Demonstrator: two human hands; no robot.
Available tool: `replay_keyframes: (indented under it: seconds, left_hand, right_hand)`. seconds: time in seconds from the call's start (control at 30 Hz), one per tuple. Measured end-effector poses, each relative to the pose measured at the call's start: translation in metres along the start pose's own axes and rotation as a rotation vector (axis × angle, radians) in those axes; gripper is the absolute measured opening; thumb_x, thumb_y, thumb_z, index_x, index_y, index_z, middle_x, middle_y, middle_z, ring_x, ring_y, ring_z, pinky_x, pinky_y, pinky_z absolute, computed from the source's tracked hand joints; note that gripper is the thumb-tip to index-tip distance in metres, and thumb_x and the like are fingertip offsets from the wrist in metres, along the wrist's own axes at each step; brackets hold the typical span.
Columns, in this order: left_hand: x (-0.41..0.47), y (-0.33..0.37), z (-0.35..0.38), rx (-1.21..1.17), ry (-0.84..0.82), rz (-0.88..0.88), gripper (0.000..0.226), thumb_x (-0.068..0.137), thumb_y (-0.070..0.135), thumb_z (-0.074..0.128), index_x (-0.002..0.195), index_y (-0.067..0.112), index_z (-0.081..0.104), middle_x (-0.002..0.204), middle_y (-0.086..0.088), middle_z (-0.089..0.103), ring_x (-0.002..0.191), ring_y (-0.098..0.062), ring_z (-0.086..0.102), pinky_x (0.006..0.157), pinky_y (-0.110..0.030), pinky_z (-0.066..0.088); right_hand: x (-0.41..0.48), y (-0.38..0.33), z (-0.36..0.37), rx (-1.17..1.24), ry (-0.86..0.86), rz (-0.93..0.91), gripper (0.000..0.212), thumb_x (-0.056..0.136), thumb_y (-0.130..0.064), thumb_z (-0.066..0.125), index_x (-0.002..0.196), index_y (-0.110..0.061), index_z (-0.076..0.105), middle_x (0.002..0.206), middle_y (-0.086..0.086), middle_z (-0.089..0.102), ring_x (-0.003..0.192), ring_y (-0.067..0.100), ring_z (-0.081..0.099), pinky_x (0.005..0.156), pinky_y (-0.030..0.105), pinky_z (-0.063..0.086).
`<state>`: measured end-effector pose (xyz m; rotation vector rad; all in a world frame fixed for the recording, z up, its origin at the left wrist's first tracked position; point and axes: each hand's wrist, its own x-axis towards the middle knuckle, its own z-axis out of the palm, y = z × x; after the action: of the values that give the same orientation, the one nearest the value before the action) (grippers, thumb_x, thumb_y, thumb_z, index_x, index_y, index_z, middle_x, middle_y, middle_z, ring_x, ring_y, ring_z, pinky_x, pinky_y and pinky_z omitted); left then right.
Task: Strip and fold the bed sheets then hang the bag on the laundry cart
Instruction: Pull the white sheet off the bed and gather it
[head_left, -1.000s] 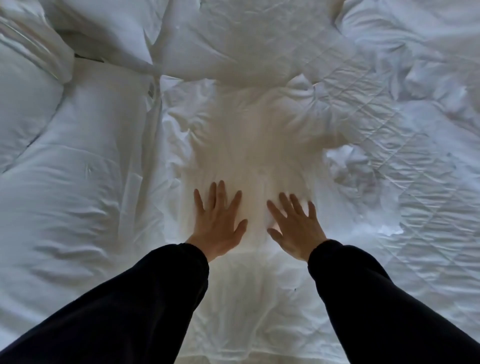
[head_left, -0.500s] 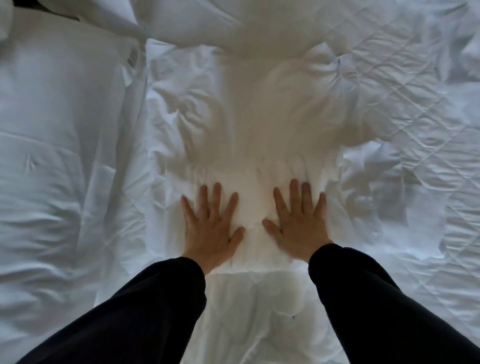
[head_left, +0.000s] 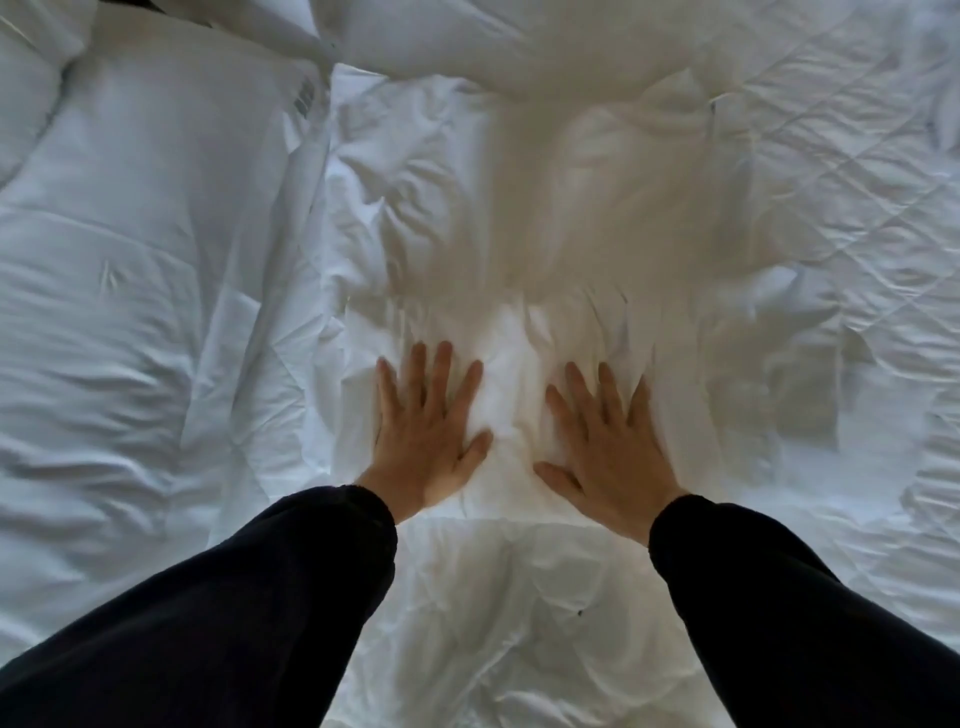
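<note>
White crumpled fabric bed sheet (head_left: 511, 400) lies in the middle of the bed, straight in front of the person, with its near part doubled over into a thicker band. The band has a straight folded edge on the near side and another on the left. Farther up, the sheet is bunched into loose ridges, and that part is blurred and lit with a warm tone.

The left hand (head_left: 423, 434) presses flat on the left part of the band, palm down. Its fingers (head_left: 441, 366) are straight, slightly spread, and hold nothing. The right hand (head_left: 610, 449) presses flat on the right part in the same way, with its fingers (head_left: 577, 387) extended and released and the thumb pointing inward. The two hands are near each other but apart, with a strip of sheet between them. Both wrists come out of long black sleeves (head_left: 234, 613) that reach in from the bottom corners.

More wrinkled white cloth spreads below the folded edge towards the person. Just left of the sheet lies a puffy white duvet (head_left: 130, 312) with a small striped label (head_left: 305, 98) near its upper edge. To the right, the quilted white mattress pad (head_left: 857, 171) with diamond stitching is exposed. A plump white pillow (head_left: 28, 93) sits in the top left corner.
</note>
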<state>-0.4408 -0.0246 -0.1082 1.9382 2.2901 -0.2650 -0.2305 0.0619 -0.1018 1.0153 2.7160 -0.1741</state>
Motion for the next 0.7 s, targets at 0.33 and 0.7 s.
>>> replay_keyframes:
  seconds: [0.33, 0.7]
  left_hand:
    - [-0.036, 0.014, -0.009, 0.009, -0.194, 0.113, 0.115, 0.074, 0.053, 0.065, 0.147, 0.029, -0.021, 0.155, -0.013, -0.024, 0.143, -0.038, -0.019, 0.109, -0.067, -0.006]
    - [-0.036, 0.039, -0.037, -0.142, -0.212, -0.071, 0.079, 0.086, 0.009, 0.055, 0.151, 0.032, 0.016, 0.154, -0.003, 0.015, 0.143, -0.028, 0.011, 0.109, -0.070, 0.008]
  right_hand:
    - [-0.024, 0.004, -0.009, -0.215, -0.112, -0.160, 0.106, 0.079, -0.036, 0.064, 0.148, -0.019, -0.015, 0.156, 0.024, -0.012, 0.142, 0.047, 0.007, 0.107, 0.064, 0.014]
    - [-0.040, -0.023, -0.032, -0.032, 0.016, -0.007, 0.039, 0.088, -0.004, 0.048, 0.126, -0.013, 0.048, 0.115, 0.008, 0.055, 0.098, 0.027, 0.058, 0.071, 0.034, 0.040]
